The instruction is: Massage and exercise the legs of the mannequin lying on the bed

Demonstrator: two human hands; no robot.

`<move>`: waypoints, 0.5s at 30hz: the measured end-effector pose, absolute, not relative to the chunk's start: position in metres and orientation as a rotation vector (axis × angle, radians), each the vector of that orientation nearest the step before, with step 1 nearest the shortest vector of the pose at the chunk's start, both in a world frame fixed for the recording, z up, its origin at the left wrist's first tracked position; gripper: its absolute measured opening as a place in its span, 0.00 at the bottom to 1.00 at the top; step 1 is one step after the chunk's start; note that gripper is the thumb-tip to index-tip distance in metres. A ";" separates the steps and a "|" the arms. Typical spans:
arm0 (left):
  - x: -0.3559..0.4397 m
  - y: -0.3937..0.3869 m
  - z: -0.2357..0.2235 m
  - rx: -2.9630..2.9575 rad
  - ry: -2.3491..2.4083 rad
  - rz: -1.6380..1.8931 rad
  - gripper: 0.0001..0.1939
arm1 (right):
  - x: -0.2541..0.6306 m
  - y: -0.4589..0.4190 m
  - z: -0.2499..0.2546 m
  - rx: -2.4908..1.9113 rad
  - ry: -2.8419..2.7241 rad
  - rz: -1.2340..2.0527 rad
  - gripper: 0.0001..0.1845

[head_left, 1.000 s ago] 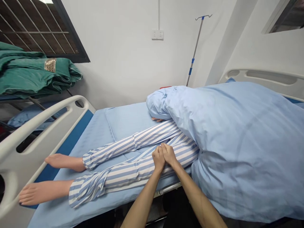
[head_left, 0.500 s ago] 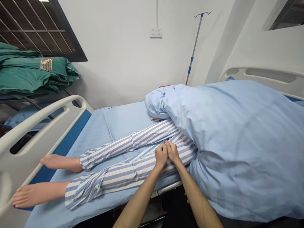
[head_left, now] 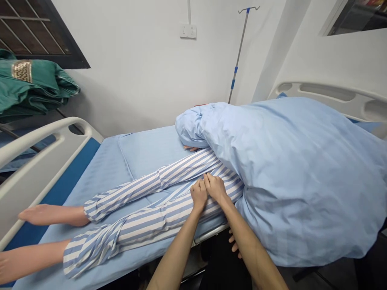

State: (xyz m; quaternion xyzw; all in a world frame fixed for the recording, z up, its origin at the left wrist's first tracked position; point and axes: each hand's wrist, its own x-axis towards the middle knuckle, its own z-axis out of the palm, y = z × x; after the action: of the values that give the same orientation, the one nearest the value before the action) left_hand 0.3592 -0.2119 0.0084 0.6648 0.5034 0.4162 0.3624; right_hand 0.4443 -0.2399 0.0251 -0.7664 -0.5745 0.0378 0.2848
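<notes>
A smooth white wall (head_left: 127, 80) is rising behind a bed (head_left: 145, 145), whose pale blue sheet is lying nearly flat. On its right, a puffy, softly creased blue quilt (head_left: 290, 169) is bulging toward the near edge. Left of it, blue-and-white striped trousers (head_left: 142, 229) are covering the figure's (head_left: 57, 215) legs, bunching toward the hems. At far left, a slick green bundle (head_left: 39, 90) is sagging. The left hand (head_left: 199, 192) and right hand (head_left: 215, 187) are meeting over the near trouser leg, fingers curling closed; whether they are gripping cloth I cannot tell. The bundle's patterned band (head_left: 21, 71) is showing no legible words
</notes>
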 end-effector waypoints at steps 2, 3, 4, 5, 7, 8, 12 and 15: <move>0.362 -0.213 0.007 1.767 1.301 1.021 0.19 | 0.451 -0.246 0.023 -2.071 -1.549 0.046 0.19; 0.363 -0.213 0.006 1.787 1.320 1.007 0.19 | 0.453 -0.248 0.021 -2.073 -1.550 0.036 0.20; 0.363 -0.214 0.005 1.805 1.344 1.003 0.19 | 0.454 -0.249 0.018 -2.070 -1.545 0.038 0.20; 0.363 -0.214 0.004 1.822 1.362 1.002 0.18 | 0.455 -0.250 0.016 -2.064 -1.528 0.048 0.21; 0.363 -0.214 0.004 1.848 1.385 0.991 0.17 | 0.455 -0.250 0.012 -2.024 -1.472 0.085 0.22; 0.364 -0.214 0.005 1.855 1.388 0.981 0.16 | 0.456 -0.250 0.012 -1.989 -1.439 0.108 0.22; 0.377 -0.217 0.016 1.807 1.332 0.997 0.18 | 0.461 -0.248 0.014 -1.792 -1.296 0.206 0.24; 0.395 -0.222 0.023 1.762 1.275 1.071 0.20 | 0.468 -0.248 0.014 -1.631 -1.157 0.281 0.24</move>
State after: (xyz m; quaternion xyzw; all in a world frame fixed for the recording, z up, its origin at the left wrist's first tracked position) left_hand 0.3949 -0.2221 0.0228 0.6806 0.4924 0.4135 0.3512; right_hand 0.4680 -0.2483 0.0137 -0.6839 -0.4850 0.1177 0.5322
